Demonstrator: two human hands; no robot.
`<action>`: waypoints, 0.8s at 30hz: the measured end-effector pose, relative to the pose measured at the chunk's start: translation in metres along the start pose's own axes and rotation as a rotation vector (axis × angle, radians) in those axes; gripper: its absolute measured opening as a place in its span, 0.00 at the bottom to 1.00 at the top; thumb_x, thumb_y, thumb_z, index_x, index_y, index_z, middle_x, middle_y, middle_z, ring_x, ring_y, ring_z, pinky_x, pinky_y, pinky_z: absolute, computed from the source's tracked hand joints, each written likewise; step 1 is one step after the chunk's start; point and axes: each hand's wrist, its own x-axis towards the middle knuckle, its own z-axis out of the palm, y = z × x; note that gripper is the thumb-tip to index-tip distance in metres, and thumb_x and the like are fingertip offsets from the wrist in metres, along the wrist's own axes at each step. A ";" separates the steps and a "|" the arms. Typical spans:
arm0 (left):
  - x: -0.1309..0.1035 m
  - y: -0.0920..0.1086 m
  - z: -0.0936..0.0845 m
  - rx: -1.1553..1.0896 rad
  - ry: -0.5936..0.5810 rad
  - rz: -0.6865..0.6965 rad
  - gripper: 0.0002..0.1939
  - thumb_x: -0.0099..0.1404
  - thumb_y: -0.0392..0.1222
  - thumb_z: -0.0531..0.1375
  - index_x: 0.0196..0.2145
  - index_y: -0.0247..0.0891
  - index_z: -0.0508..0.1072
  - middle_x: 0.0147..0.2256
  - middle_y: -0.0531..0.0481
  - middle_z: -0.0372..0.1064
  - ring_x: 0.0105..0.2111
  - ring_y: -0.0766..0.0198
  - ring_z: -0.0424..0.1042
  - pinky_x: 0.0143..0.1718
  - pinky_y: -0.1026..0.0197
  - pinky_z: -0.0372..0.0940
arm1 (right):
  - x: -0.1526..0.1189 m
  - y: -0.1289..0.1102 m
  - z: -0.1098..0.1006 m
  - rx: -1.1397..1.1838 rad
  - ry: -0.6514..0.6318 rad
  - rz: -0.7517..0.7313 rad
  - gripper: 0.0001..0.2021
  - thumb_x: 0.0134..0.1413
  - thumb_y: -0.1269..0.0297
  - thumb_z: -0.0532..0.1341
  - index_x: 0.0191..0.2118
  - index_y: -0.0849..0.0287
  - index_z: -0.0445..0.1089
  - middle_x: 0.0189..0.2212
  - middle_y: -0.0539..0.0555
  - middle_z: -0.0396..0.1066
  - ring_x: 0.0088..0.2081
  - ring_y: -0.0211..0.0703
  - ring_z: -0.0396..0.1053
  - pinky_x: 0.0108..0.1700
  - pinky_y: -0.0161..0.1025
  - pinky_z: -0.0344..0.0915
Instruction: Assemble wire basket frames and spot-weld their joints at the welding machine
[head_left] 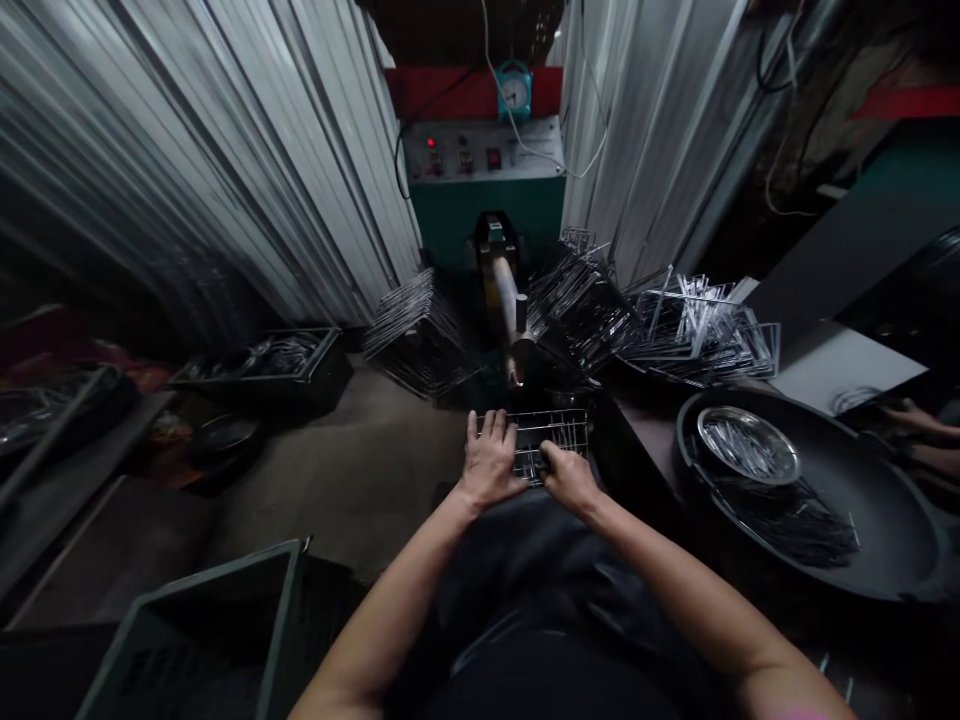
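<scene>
A small rectangular wire rack [566, 428] lies in front of me, below the copper-coloured tip of a machine's arm [510, 300]. My left hand [491, 462] rests flat on the rack's left part, its fingers stretched forward and slightly apart. At the rack's lower middle, my right hand [570, 478] is closed round a small dark thing that I cannot make out. Stacks of bent wire frames stand on both sides of the machine, one on the left [420, 335] and one on the right [581, 305].
A round black tray [892, 500] at the right holds a metal bowl [750, 445] of short wires. More wire frames [705, 330] lie behind it. A green crate [281, 620] stands at the lower left. Another person's hand [919, 420] shows at the right edge.
</scene>
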 end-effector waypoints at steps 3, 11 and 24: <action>0.000 0.000 0.001 -0.012 -0.001 0.010 0.38 0.42 0.52 0.62 0.49 0.28 0.64 0.54 0.28 0.56 0.55 0.39 0.53 0.58 0.39 0.36 | 0.002 0.004 -0.004 0.003 -0.072 -0.056 0.11 0.49 0.72 0.57 0.41 0.56 0.67 0.34 0.52 0.72 0.36 0.42 0.68 0.32 0.31 0.55; 0.000 -0.003 -0.001 -0.004 -0.008 -0.010 0.40 0.40 0.53 0.63 0.49 0.29 0.63 0.54 0.30 0.56 0.56 0.41 0.53 0.59 0.40 0.37 | 0.011 0.013 -0.021 -0.036 -0.279 -0.337 0.10 0.48 0.76 0.54 0.35 0.61 0.70 0.35 0.55 0.72 0.38 0.43 0.69 0.34 0.30 0.57; 0.005 -0.024 0.000 -0.048 -0.054 -0.088 0.42 0.38 0.55 0.64 0.49 0.31 0.63 0.55 0.31 0.56 0.56 0.40 0.52 0.59 0.40 0.36 | 0.024 0.006 -0.017 -0.229 -0.191 -0.425 0.18 0.49 0.71 0.58 0.49 0.59 0.66 0.44 0.57 0.69 0.43 0.47 0.67 0.39 0.35 0.60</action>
